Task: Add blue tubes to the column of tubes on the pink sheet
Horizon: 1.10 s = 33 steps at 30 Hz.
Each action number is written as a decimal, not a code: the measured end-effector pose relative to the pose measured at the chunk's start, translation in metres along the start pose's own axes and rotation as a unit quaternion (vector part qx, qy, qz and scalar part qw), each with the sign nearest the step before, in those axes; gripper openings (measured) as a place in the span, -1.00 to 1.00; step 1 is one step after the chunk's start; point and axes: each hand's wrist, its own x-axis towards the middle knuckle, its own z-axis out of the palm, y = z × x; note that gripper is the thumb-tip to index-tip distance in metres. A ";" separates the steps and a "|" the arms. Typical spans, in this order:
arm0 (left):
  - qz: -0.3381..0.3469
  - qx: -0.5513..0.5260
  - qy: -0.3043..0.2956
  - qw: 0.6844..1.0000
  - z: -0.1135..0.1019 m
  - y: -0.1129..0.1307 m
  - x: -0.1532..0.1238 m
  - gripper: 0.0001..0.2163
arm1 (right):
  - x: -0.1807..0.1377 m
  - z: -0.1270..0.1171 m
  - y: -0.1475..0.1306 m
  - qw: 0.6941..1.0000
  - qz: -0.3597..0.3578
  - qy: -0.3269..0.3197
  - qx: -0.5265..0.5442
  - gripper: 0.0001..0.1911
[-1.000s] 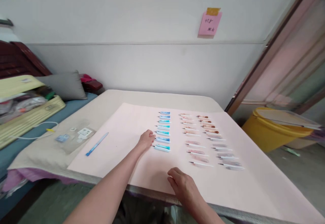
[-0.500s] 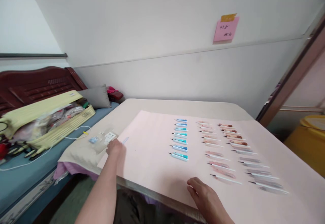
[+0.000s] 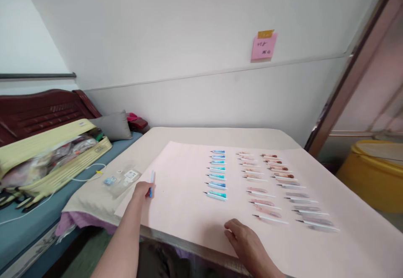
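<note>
My left hand (image 3: 141, 190) is closed on a light blue pen (image 3: 151, 183) at the left side of the pink paper sheet (image 3: 185, 202); the pen stands up from the fingers. My right hand (image 3: 242, 238) rests palm down on the sheet near the table's front edge, fingers loosely curled, holding nothing. Between and beyond the hands lie three columns of small tubes: blue ones (image 3: 215, 173) nearest my left hand, pink ones (image 3: 256, 183) in the middle, brownish and grey ones (image 3: 291, 185) on the right.
A clear packet with small cards (image 3: 121, 179) lies on the beige table cover left of the sheet. A bed with a yellow bag (image 3: 53, 156) and a grey pillow (image 3: 113, 126) stands at the left. A yellow tub (image 3: 374, 173) sits at the right. A pink note (image 3: 263, 46) hangs on the wall.
My left hand left the blue tubes, reached left to the pen and now has it lifted in its fingers. The right hand stayed put. The view swung left.
</note>
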 end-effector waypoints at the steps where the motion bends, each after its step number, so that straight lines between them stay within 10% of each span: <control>1: -0.006 -0.034 -0.020 0.999 0.007 0.005 -0.003 -0.88 | 0.001 0.000 -0.001 1.000 0.001 0.004 0.022 -0.74; 6: -0.029 -0.195 -0.142 0.970 0.055 0.034 -0.035 -0.90 | 0.007 -0.003 -0.005 0.963 0.041 -0.024 0.264 -0.75; 12: -0.088 -0.374 -0.350 0.854 0.117 0.051 -0.116 -0.87 | 0.005 -0.013 -0.007 0.785 0.138 -0.036 0.603 -0.53; 19: -0.003 -0.323 -0.504 0.801 0.151 0.057 -0.181 -0.80 | 0.006 -0.010 -0.008 0.702 0.144 -0.072 0.694 -0.52; 33: -0.086 -0.494 -0.416 0.758 0.154 0.052 -0.168 -0.83 | 0.004 -0.011 -0.011 0.661 0.215 -0.091 0.713 -0.68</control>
